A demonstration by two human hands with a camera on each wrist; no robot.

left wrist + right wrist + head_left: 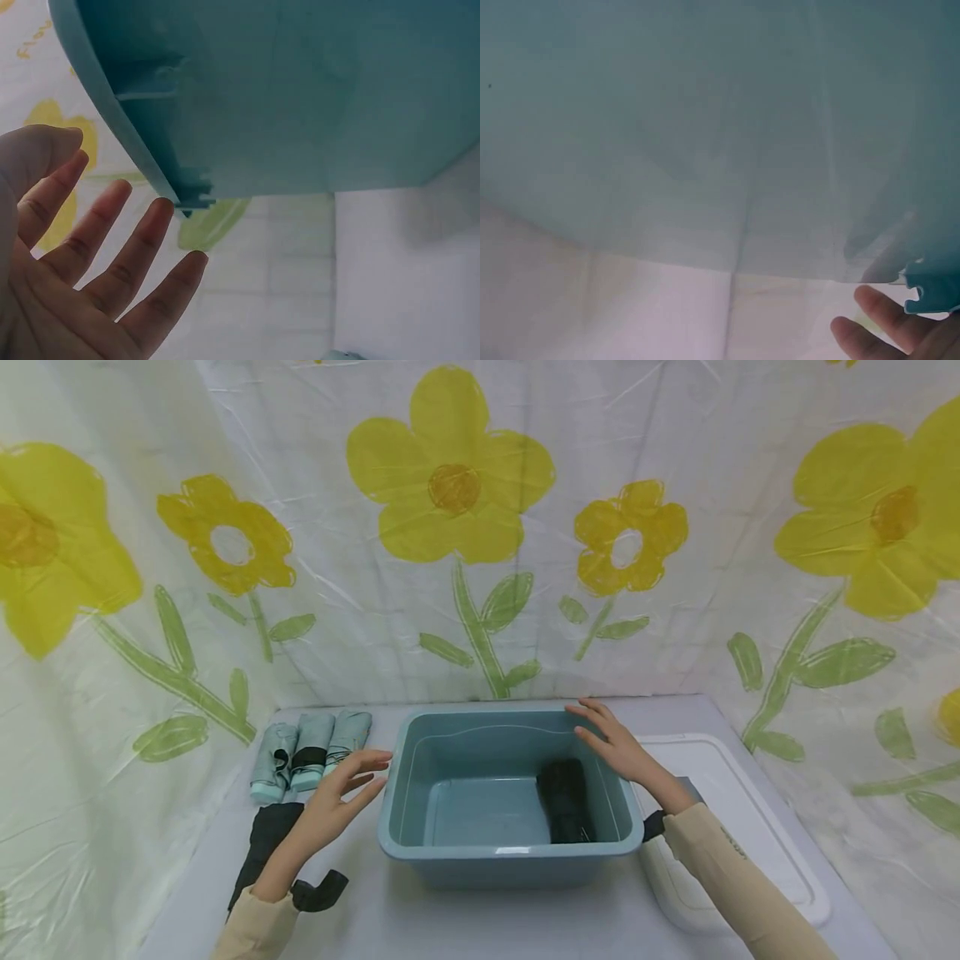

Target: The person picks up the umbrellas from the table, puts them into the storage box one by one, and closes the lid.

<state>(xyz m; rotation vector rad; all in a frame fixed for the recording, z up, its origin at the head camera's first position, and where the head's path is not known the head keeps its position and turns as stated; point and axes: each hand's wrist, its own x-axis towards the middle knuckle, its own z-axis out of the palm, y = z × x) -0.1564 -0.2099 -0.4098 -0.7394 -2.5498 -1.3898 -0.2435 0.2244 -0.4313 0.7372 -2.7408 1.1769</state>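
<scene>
A blue-green plastic tub (517, 852) stands in the middle of the table, with a dark folded umbrella (564, 802) lying inside along its right side. Just outside the tub's left rim is my left hand (341, 802), fingers spread and loosely bent, holding nothing. The left wrist view shows this hand (112, 277) close by the rim's corner. My right hand (618, 747) is at the right rear rim, fingers extended over it. In the right wrist view only a few fingers (889, 330) show beside the rim; whether they touch it I cannot tell.
Several pale teal rolled umbrellas (311, 752) lie at the table's back left. A black folded item (268, 839) lies below them, partly behind my left forearm. On the right, a white lid (757, 827) lies partly under my right arm. A flowered curtain (322, 635) hangs behind.
</scene>
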